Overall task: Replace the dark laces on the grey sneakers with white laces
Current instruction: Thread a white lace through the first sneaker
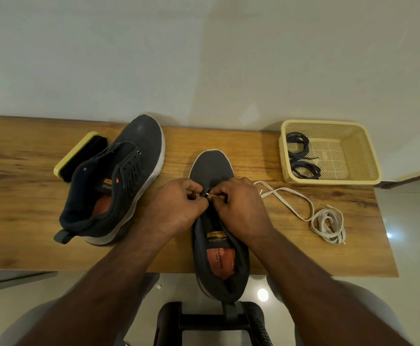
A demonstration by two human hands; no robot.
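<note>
At nine o'clock a yellow-backed, black-bristled shoe brush (79, 156) leans against the unlaced dark grey mesh sneaker (119, 176); a nudge could topple either one. At the centre our left hand (176, 208) steadies the eyelet row of the second grey sneaker (214, 221), fingers curled on its edge, while our right hand (239, 206) pinches the tip of the flat white lace (301, 206). We judge the tip may miss the eyelet, and the heel overhangs the wooden table (254, 158) at six o'clock, so a hard pull could drag the shoe off. At three o'clock the loose tangle could knot. The coiled dark laces (301, 156) lie in the cream plastic basket (354, 151) at two o'clock.
</note>
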